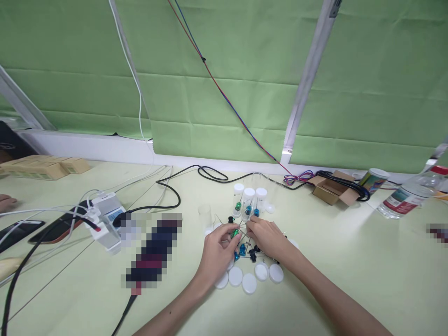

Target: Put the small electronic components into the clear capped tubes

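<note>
My left hand [219, 245] pinches a small shiny green piece with a thin metal wire [234, 232]. Close by on the right, my right hand [266, 235] has its fingers pressed together near the thin wires; what lies between them is hidden. Below and between the hands lie blue pieces [242, 249] and black pieces [252, 255], with thin metal rods among them. Several white round caps [249, 283] are spread in front. Behind the hands stand clear tubes with white caps [249, 193], holding green and blue pieces. An uncapped clear tube [205, 216] stands behind my left hand.
To the left are a white power strip [108, 219], cables, a phone [58, 225] and a blurred dark object [154, 254]. Cardboard boxes [45, 167] lie far left, near part of another hand [7, 202]. An open carton [334, 189] and a bottle [402, 200] stand right.
</note>
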The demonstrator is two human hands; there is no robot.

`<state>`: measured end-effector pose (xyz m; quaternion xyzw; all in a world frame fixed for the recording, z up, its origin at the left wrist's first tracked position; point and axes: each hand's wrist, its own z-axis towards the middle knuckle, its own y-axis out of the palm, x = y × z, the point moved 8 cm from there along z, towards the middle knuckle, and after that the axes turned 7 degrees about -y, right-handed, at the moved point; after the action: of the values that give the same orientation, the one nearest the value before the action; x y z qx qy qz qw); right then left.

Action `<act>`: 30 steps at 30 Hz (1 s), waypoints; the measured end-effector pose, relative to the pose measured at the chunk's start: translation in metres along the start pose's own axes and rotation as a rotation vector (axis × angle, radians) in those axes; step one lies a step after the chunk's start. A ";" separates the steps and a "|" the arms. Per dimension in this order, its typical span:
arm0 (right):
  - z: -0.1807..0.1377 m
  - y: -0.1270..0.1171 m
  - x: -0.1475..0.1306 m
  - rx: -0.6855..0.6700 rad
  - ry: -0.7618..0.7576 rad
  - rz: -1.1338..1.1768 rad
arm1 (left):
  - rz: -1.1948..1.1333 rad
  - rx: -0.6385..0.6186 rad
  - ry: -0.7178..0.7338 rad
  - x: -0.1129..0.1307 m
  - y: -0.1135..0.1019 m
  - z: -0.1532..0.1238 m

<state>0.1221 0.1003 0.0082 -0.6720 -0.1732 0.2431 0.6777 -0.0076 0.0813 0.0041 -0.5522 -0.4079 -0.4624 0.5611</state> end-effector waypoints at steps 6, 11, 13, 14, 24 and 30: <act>0.001 0.002 0.001 0.020 -0.003 -0.012 | 0.008 -0.002 -0.008 0.002 0.000 0.000; 0.000 -0.001 0.001 0.031 -0.003 0.002 | 0.011 -0.004 -0.014 0.003 0.000 -0.002; -0.002 -0.005 0.001 0.046 0.006 0.021 | 0.004 -0.006 -0.010 0.002 0.000 -0.002; -0.002 -0.007 0.002 0.056 0.012 0.028 | -0.001 -0.009 -0.009 0.001 0.000 -0.002; -0.003 -0.010 0.001 0.063 0.019 0.024 | -0.011 0.001 -0.009 -0.001 0.000 -0.001; 0.000 0.001 -0.001 0.079 -0.008 -0.030 | -0.005 0.010 -0.014 0.000 -0.002 0.000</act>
<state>0.1208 0.0999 0.0077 -0.6411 -0.1759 0.2422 0.7067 -0.0091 0.0811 0.0046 -0.5516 -0.4155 -0.4579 0.5599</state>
